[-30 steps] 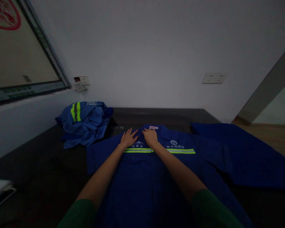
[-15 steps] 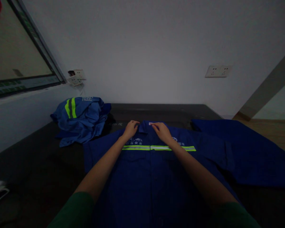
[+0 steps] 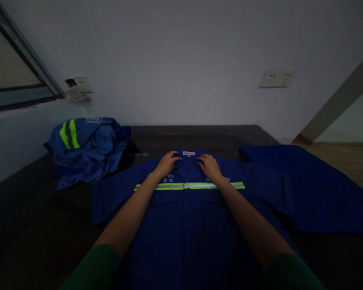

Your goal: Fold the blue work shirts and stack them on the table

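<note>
A dark blue work shirt (image 3: 169, 217) lies front up and spread out, with a yellow-green and silver reflective band (image 3: 201, 185) across the chest. Its collar is spread, and a white label (image 3: 188, 153) with red print shows inside the neck. At the collar's left side, my left hand (image 3: 166, 164) has its fingers bent, the fingertips closed on the collar edge. Across from it, my right hand (image 3: 210, 166) grips the right side of the collar with thumb and fingers. The forearms cover parts of the chest print and the band.
A crumpled heap of lighter blue clothing (image 3: 92, 147) with a reflective stripe lies at the left on the dark table (image 3: 181, 135). More dark blue cloth (image 3: 320, 189) is spread at the right. Wall sockets (image 3: 277, 79) sit on the wall behind, and a loose socket (image 3: 77, 94) hangs at the left.
My right hand has moved off the label to the right side of the collar. The collar now lies wider apart and the label shows fully. The view has shifted slightly.
</note>
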Demonstrator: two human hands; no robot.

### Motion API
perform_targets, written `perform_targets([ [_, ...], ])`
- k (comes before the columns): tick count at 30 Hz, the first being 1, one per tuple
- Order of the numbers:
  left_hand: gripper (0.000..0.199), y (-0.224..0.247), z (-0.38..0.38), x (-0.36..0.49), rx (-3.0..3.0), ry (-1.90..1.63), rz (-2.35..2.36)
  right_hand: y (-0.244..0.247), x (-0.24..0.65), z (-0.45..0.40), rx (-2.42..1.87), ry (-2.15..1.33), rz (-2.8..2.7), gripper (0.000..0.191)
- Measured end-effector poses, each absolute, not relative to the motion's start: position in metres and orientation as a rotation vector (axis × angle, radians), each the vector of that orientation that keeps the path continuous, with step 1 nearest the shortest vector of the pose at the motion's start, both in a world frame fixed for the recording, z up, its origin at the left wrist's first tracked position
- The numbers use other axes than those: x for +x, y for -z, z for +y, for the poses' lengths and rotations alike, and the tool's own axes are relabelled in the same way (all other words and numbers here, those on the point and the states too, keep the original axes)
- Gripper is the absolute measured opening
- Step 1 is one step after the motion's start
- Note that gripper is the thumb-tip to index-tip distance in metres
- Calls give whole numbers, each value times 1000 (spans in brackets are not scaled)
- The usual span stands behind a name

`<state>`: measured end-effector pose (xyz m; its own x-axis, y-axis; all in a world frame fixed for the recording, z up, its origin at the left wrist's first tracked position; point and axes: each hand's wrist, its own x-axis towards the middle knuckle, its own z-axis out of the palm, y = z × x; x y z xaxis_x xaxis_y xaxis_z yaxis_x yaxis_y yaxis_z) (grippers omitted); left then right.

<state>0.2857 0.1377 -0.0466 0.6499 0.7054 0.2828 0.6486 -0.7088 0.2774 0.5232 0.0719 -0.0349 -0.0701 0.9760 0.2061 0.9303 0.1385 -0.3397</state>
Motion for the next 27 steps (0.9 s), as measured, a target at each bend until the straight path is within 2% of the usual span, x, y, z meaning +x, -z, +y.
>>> perform_targets([
  [6,38,48,137,289,2687,-503,1237,15,485,64,-1748,-227,-2052,18],
  [9,42,48,135,290,2663,-443,1379,18,464,61,-1741,-405,-2077,22],
  [13,44,46,136,291,2586,-316,1643,26,455,58,-1770,-460,-2071,27],
  [20,45,44,134,291,2566,-339,1866,28,456,52,-1754,-326,-2170,25],
  [24,48,36,130,300,2645,-452,1765,28,454,49,-1744,-190,-2209,31],
  [27,46,36,127,311,2638,-294,1654,31,453,49,-1698,-147,-2259,32],
])
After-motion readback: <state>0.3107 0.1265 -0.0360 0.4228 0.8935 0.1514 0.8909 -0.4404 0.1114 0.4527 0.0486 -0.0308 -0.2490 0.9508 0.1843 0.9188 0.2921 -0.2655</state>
